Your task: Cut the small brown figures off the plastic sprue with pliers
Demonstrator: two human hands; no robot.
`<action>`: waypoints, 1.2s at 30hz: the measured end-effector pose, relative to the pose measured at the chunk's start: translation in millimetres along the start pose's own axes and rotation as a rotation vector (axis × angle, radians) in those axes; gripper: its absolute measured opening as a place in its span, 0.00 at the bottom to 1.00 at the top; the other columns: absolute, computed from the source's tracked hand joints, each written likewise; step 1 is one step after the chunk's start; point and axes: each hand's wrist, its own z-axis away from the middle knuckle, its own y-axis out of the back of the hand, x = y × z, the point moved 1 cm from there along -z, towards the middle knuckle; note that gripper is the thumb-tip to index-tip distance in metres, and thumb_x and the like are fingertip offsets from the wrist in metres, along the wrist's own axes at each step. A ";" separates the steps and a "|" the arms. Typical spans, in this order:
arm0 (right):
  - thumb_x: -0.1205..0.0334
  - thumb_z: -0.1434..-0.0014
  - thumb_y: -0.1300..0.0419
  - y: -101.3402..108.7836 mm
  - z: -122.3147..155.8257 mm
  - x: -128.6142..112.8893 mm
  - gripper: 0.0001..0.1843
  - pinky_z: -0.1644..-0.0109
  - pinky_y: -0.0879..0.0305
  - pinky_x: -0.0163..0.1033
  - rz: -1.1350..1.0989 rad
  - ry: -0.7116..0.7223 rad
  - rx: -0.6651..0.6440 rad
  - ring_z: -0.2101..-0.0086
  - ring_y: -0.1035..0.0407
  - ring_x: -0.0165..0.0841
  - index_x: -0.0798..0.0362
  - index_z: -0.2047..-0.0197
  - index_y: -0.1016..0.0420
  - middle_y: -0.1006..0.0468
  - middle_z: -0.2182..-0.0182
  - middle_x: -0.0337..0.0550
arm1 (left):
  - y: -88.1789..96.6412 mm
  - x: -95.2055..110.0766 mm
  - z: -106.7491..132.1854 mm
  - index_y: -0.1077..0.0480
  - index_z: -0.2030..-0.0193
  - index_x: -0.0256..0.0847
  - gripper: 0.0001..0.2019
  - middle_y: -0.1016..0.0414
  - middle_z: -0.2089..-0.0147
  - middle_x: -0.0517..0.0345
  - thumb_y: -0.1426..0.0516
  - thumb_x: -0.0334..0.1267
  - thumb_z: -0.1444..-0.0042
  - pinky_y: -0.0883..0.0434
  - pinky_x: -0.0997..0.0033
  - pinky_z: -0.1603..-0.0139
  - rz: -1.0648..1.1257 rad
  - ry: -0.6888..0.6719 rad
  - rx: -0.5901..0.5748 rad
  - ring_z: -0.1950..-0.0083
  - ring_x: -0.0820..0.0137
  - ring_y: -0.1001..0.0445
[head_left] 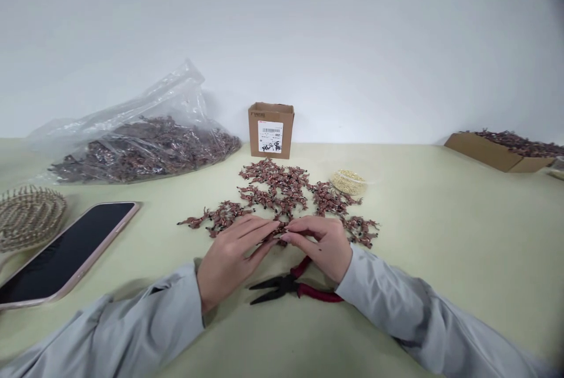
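Pale green table point(440, 266), L hand point(231, 260), R hand point(317, 246) pinching brown pieces point(277, 230), grip partly hidden

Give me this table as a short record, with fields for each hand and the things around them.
left hand: fingertips on the brown pieces, close against the right hand
right hand: fingertips on the same cluster
under hands: red-handled pliers on the table
ahead: more pieces in clusters, beige beads, upright cardboard box
left side: plastic bag of pieces, phone, round brush
right side: cardboard tray heaped with pieces
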 end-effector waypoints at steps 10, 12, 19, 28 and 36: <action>0.60 0.52 0.39 -1.7 0.8 -1.6 0.05 0.68 0.32 0.34 0.016 0.021 -0.032 0.73 0.29 0.30 0.52 0.72 0.25 0.22 0.74 0.42 | -0.9 -1.5 1.3 0.30 0.57 0.44 0.12 0.26 0.59 0.54 0.48 0.33 0.47 0.35 0.67 0.52 0.071 0.086 -0.039 0.56 0.67 0.31; 0.60 0.52 0.39 -2.9 1.0 -5.4 0.05 0.68 0.32 0.34 0.039 0.045 -0.059 0.73 0.29 0.30 0.51 0.71 0.25 0.22 0.74 0.41 | -0.8 -2.5 0.9 0.30 0.57 0.44 0.12 0.26 0.59 0.54 0.49 0.33 0.47 0.35 0.69 0.54 0.077 0.108 -0.059 0.57 0.67 0.31; 0.56 0.45 0.47 74.8 -61.6 7.5 0.13 0.57 0.33 0.37 0.461 -0.136 0.149 0.61 0.31 0.31 0.53 0.59 0.29 0.26 0.60 0.43 | 3.4 -5.3 -4.1 0.28 0.61 0.45 0.09 0.24 0.62 0.56 0.47 0.37 0.49 0.34 0.71 0.58 0.171 0.234 -0.051 0.61 0.66 0.28; 0.60 0.42 0.48 134.8 -125.5 102.8 0.14 0.60 0.34 0.42 0.697 -0.723 -0.296 0.61 0.34 0.32 0.56 0.54 0.36 0.32 0.57 0.44 | 12.7 -8.4 -8.8 0.27 0.66 0.43 0.09 0.23 0.68 0.57 0.45 0.42 0.51 0.35 0.71 0.67 0.307 0.416 -0.078 0.68 0.66 0.29; 0.60 0.43 0.48 127.3 -112.6 123.8 0.13 0.59 0.35 0.42 0.851 -0.696 -0.359 0.60 0.34 0.33 0.54 0.55 0.35 0.33 0.56 0.44 | 8.7 -10.1 -7.2 0.28 0.66 0.42 0.09 0.25 0.70 0.57 0.46 0.43 0.51 0.34 0.72 0.67 0.422 0.470 -0.096 0.69 0.67 0.29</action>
